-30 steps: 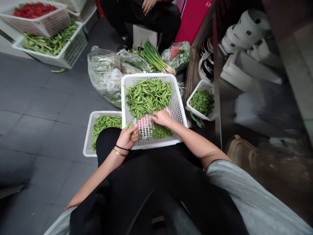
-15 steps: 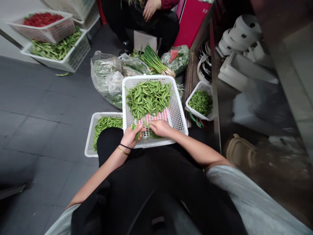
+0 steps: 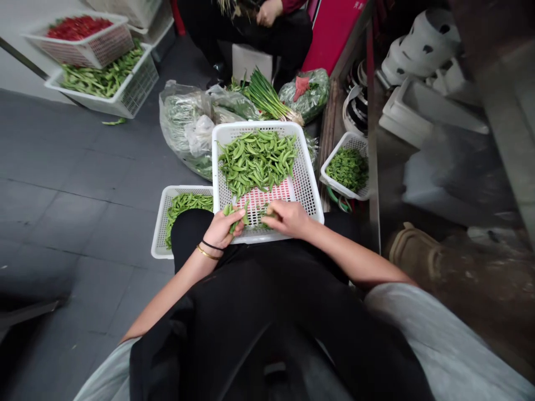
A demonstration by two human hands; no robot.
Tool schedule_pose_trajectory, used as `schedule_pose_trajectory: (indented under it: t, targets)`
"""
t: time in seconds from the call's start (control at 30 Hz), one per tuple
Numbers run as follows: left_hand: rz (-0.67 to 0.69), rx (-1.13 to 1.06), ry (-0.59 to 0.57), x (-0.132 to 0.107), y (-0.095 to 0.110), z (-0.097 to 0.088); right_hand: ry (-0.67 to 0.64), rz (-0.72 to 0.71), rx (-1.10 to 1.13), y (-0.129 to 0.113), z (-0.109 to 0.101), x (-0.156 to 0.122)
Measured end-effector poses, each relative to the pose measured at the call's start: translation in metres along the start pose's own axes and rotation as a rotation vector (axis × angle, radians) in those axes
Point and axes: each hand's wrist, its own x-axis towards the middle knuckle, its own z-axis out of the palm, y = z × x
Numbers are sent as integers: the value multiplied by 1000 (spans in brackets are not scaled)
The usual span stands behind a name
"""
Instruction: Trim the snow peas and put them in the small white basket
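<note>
A white plastic basket [image 3: 308,172] rests on my lap, with a heap of green pea pods [image 3: 258,161] at its far side. My left hand [image 3: 225,227], at the basket's near left corner, is closed on several pea pods [image 3: 230,211]; one sticks up past the thumb. Over the near right part of the basket is my right hand [image 3: 290,218], its fingers curled together. What they hold, if anything, is too small to make out. Small green bits [image 3: 264,214] lie below and beside these fingers.
Left of my knee stands another white basket of pods [image 3: 188,201]. Ahead lie bagged greens [image 3: 184,120] and spring onions [image 3: 271,97]; a seated person's hand [image 3: 270,12] is beyond. A small basket of leaves [image 3: 346,170] sits right, near a metal edge [image 3: 373,145].
My right hand has drawn away to the right from my left hand. The pod that was between them now stays in my left hand. The view has shifted slightly.
</note>
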Motion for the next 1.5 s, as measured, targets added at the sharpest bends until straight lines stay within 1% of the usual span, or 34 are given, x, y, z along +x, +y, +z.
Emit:
schedule_pose_trajectory:
  t: [0.07, 0.1, 0.17, 0.2, 0.23, 0.3, 0.37, 0.4, 0.43, 0.47, 0.53, 0.6, 0.63, 0.67, 0.7, 0.73, 0.8, 0.87, 0.9, 0.97, 1.03, 1.07, 1.13, 1.17, 1.2, 1.23, 1.27, 1.3, 1.33, 1.37, 1.4, 1.43, 1.47, 1.5]
  targets:
    - [36, -27, 50, 0, -1, 6, -43, -81, -151, -11, 11, -1]
    - [48, -32, 69, 0, -2, 8, -70, -109, -192, -16, 16, 0]
    - [76, -17, 104, -3, -4, 12, -136, -137, -196, -22, 22, 3]
    - [94, 5, 117, -5, -5, 13, -178, -143, -161, -23, 23, 5]
    - [110, 34, 122, -7, -6, 14, -223, -146, -97, -23, 22, 7]
    - [138, 89, 101, -12, -7, 13, -328, -123, 116, -21, 19, 11]
    - [153, 104, 38, -15, -6, 11, -425, -48, 412, -16, 13, 12]
    - [153, 94, -1, -16, -6, 10, -445, 15, 561, -11, 10, 12]
    - [144, 78, -42, -17, -5, 8, -432, 94, 687, -5, 5, 12]
    - [125, 59, -82, -17, -4, 6, -382, 182, 779, 2, 0, 11]
    - [69, 31, -153, -16, -2, 3, -195, 350, 839, 18, -12, 9]
    - [14, 30, -200, -16, 0, 1, -15, 442, 732, 30, -24, 6]
    - [-9, 36, -215, -16, 1, 0, 50, 439, 621, 32, -29, 5]
    - [-31, 43, -226, -15, 1, 0, 91, 404, 478, 32, -32, 3]
    - [-54, 51, -233, -15, 1, 1, 99, 337, 320, 28, -34, 1]
    - [-76, 58, -238, -14, 1, 1, 73, 245, 163, 22, -33, 0]
    - [-107, 83, -244, -14, 1, 2, -56, 44, -97, 8, -26, 0]
    - [-92, 174, -250, -14, 2, 2, -227, -101, -228, -4, -17, 2]
    - [-65, 261, -254, -15, 3, 2, -294, -149, -238, -8, -14, 3]
    - [34, 500, -270, -18, 6, 4, -376, -216, -124, -12, -8, 7]
    - [182, 716, -290, -23, 10, 7, -421, -235, 156, -12, -5, 11]
    - [253, 771, -301, -26, 11, 8, -432, -202, 338, -12, -3, 12]
    - [355, 763, -297, -28, 13, 9, -424, -44, 698, -8, 3, 11]
    - [381, 710, -266, -28, 13, 8, -405, 61, 837, -5, 6, 10]
    - [402, 634, -207, -26, 13, 6, -370, 163, 932, 1, 8, 8]
    - [428, 537, -120, -23, 14, 3, -329, 249, 977, 8, 10, 5]
    - [457, 426, -16, -18, 15, -1, -305, 316, 969, 17, 11, 3]
    - [478, 305, 81, -14, 17, -6, -317, 362, 912, 27, 11, 2]
    - [478, 183, 151, -9, 19, -12, -374, 388, 810, 37, 10, 2]
    - [453, 70, 183, -4, 22, -18, -464, 401, 664, 46, 10, 4]
    - [402, -27, 176, -1, 25, -23, -565, 402, 482, 54, 11, 9]
    - [336, -104, 143, 2, 27, -28, -643, 399, 289, 60, 14, 17]
    - [268, -164, 99, 4, 28, -31, -677, 398, 114, 64, 20, 27]
    - [207, -207, 58, 4, 29, -33, -667, 410, -25, 66, 28, 39]
